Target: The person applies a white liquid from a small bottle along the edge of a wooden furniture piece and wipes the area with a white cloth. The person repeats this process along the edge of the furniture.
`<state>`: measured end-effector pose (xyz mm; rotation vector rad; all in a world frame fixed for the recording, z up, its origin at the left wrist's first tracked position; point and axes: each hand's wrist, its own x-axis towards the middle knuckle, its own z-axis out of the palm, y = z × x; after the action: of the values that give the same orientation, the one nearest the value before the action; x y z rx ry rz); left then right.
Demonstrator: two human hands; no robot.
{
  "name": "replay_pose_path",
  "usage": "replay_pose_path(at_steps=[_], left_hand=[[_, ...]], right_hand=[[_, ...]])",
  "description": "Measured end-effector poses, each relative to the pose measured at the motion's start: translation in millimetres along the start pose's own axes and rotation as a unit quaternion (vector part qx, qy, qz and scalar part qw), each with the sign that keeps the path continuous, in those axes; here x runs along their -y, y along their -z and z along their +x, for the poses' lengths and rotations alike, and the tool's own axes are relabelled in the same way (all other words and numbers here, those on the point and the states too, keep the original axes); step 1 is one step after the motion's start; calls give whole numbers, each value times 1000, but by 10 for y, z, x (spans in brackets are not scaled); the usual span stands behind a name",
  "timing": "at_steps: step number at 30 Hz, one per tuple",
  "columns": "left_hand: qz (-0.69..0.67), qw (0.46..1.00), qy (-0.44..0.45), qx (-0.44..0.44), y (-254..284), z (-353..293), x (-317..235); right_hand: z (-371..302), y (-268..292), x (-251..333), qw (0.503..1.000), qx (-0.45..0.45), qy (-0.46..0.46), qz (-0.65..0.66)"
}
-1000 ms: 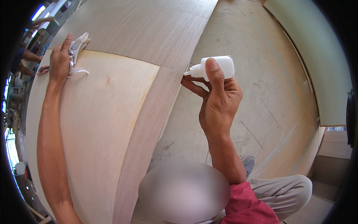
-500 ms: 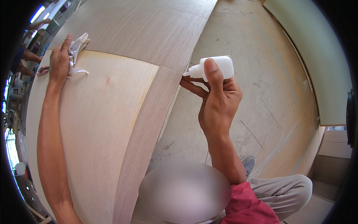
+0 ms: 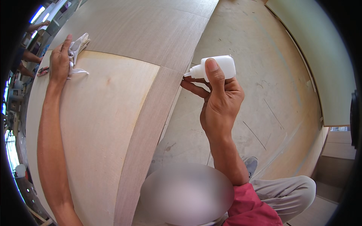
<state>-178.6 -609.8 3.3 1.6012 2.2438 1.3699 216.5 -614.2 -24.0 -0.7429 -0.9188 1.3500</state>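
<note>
A small white squeeze bottle [image 3: 227, 67] with a narrow nozzle lies on its side in my right hand [image 3: 223, 98], thumb pressed on its wall. Its tip points left at the right edge of the wood-grain panel [image 3: 145, 37], near a seam. The index and middle fingertips reach to that edge just by the tip. My left hand [image 3: 59, 62] is closed round a crumpled white cloth [image 3: 78, 46] and rests at the far left of the paler bare-wood area [image 3: 102, 109]. A grained strip [image 3: 145, 120] runs along the panel's near right side.
A red-and-dark tool [image 3: 43, 71] lies beside my left hand. Another person's arm [image 3: 32, 56] shows at the far left. The scuffed floor [image 3: 264, 109] lies right of the panel, with a large pale green panel [image 3: 316, 56] standing beyond. My bent knee [image 3: 298, 192] is at lower right.
My right hand with the bottle has shifted very slightly left. My left hand and the cloth look the same.
</note>
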Motion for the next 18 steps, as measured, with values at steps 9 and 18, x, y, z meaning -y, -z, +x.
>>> replay_pose_path(at_steps=[9, 18], left_hand=[[3, 1000, -17, 1, 0, 16, 43], [7, 1000, -15, 0, -14, -11, -13]], right_hand=[[-58, 32, -33, 999, 20, 23, -11], [-130, 5, -20, 1000, 13, 17, -2]])
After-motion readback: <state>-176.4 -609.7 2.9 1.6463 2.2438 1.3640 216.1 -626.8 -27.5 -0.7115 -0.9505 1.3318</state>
